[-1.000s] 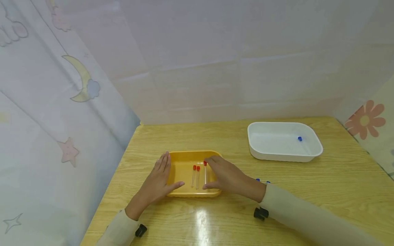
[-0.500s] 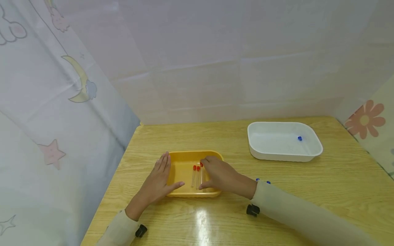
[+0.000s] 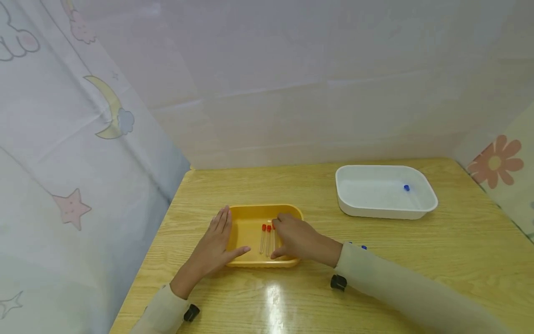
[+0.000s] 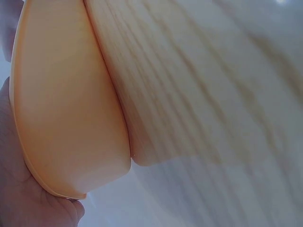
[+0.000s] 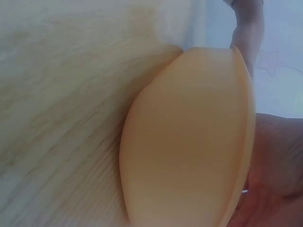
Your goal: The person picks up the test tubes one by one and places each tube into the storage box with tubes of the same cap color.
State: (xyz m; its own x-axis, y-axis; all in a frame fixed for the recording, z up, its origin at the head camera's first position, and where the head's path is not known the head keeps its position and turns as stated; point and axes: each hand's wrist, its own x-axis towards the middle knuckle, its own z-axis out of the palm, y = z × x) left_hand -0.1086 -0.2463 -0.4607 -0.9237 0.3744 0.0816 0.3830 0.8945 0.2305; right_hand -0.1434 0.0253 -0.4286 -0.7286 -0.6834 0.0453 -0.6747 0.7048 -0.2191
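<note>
A yellow tray point(image 3: 263, 265) stands on the table with three clear test tubes side by side in it, each with a red cap. My left hand point(image 3: 212, 242) rests on the tray's left end, fingers straight along the rim and thumb over the front edge. Reaching over the right end, my right hand point(image 3: 303, 239) holds the rightmost test tube point(image 3: 274, 239) lengthwise, fingers at its cap and thumb near its lower end. Just left of it lies the middle test tube point(image 3: 268, 243). Both wrist views show mostly the tray's outer wall point(image 4: 71, 104), with the fingertips hidden.
At the back right stands a white tray point(image 3: 375, 214) holding a blue-capped tube point(image 3: 406, 188). Small blue caps point(image 3: 364, 247) peek out behind my right sleeve point(image 3: 388, 273). A patterned curtain point(image 3: 83, 162) borders the table on the left.
My right hand has shifted left with the rightmost test tube, which is now lower and close beside the other two. The left hand has stayed put.
</note>
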